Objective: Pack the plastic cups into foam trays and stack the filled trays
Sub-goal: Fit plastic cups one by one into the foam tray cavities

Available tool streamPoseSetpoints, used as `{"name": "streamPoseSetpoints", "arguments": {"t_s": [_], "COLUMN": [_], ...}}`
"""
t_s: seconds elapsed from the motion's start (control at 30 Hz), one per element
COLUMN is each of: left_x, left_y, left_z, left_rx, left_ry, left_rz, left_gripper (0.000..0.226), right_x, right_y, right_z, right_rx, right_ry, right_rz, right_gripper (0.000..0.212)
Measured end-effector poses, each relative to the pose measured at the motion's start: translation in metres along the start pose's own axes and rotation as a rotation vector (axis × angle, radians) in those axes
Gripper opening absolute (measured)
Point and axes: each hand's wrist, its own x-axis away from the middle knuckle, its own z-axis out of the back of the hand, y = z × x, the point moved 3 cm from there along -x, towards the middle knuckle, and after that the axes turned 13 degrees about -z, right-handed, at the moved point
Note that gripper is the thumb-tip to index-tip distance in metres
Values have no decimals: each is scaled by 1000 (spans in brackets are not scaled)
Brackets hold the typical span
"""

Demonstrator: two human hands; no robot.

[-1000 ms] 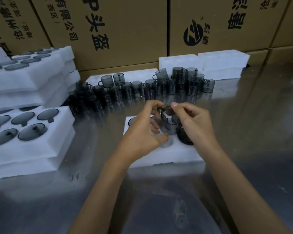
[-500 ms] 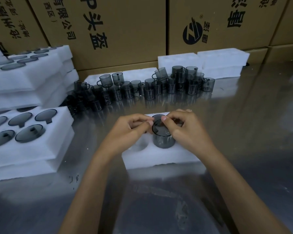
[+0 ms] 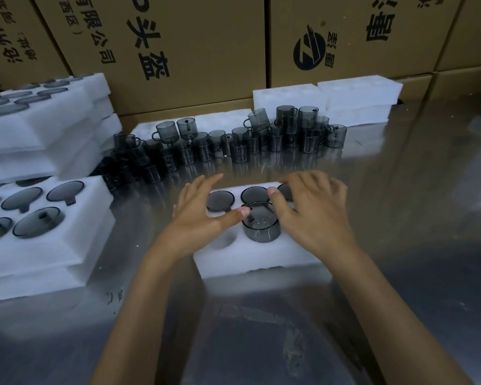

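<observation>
A white foam tray [image 3: 261, 258] lies on the steel table in front of me. Three smoky grey cups sit sunk in its far row. A fourth grey cup [image 3: 261, 227] stands half-sunk in the near middle hole, its upper part sticking out. My left hand [image 3: 203, 218] is spread flat over the tray's left side, thumb tip at the cup's rim. My right hand [image 3: 311, 209] hovers over the right side with fingers spread, thumb by the rim. Neither hand grips the cup. The near left hole [image 3: 224, 240] is empty.
A crowd of loose grey cups [image 3: 233, 143] stands behind the tray. Filled foam trays are stacked at the left [image 3: 47, 240], with a taller stack [image 3: 39, 126] behind. Empty foam blocks [image 3: 345, 98] sit at the back right against cardboard boxes [image 3: 178, 45].
Both hands carried the cup down from above the tray into the near middle hole, then let go and spread open over the tray.
</observation>
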Motion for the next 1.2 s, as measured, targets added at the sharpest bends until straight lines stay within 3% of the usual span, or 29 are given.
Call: {"name": "streamPoseSetpoints", "arguments": {"t_s": [0.1,0.23,0.33,0.4,0.5,0.6,0.7,1.07,1.13,1.2], "left_x": [0,-2,-3,-2,-3,-4,-6,-9,-6,-9], "left_y": [-4,-9,-12,-16,-19,-20,-22,-27,-30,-42], "left_z": [-1,-2,-5,-8,-12,-13,-15,-18,-17,-15], "left_rx": [94,208,318,422,519,521,430,290,337,512], "left_ry": [-11,-11,10,39,39,38,19,13,77,266], "left_rz": [43,79,131,174,227,249,267,229,218,262], "left_gripper": [92,94,109,126,141,146,139,122,113,85], "right_x": [-8,-18,-18,-18,-18,-18,-17,-18,-17,-18], "right_y": [17,29,33,34,35,38,38,37,35,33], "right_z": [3,3,3,1,-1,-6,-9,-14,-10,-6], "right_rx": [40,-231,-364,-429,-516,-543,-555,-506,-481,-411], "right_ry": [-100,-382,-528,-588,-646,-663,-635,-572,-545,-498], "right_rz": [-59,-174,-214,-238,-275,-321,-348,-332,-302,-271], "right_gripper": [57,83,107,107,84,114,123,116,110,101]}}
